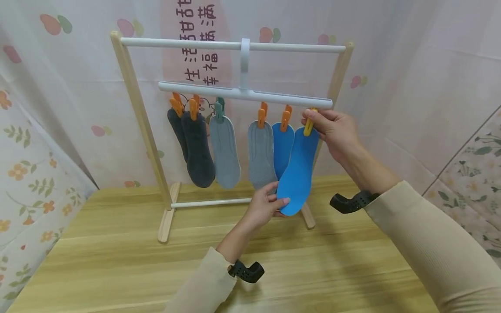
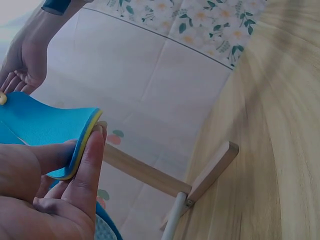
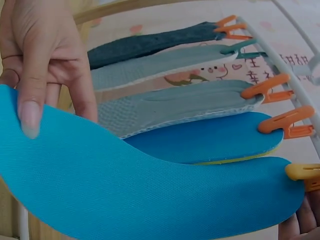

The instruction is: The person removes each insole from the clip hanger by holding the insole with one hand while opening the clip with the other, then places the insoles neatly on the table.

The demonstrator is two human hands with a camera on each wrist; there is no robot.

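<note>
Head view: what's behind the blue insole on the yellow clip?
The other blue insole, partly covered; its lower end can't be seen. The right wooden post also passes behind; its lower stretch is hidden.

Under the white hanger [image 1: 203, 90] you've basically got charcoal insoles [image 1: 198, 152] toward the left end, pale grey insoles [image 1: 225, 152] mid-way, bright blue insoles [image 1: 299, 169] at the right, orange and green pegs [image 1: 193, 110] plus one yellow peg [image 1: 308, 125], and a fruit-print curtain [image 1: 297, 17] behind it.
</note>
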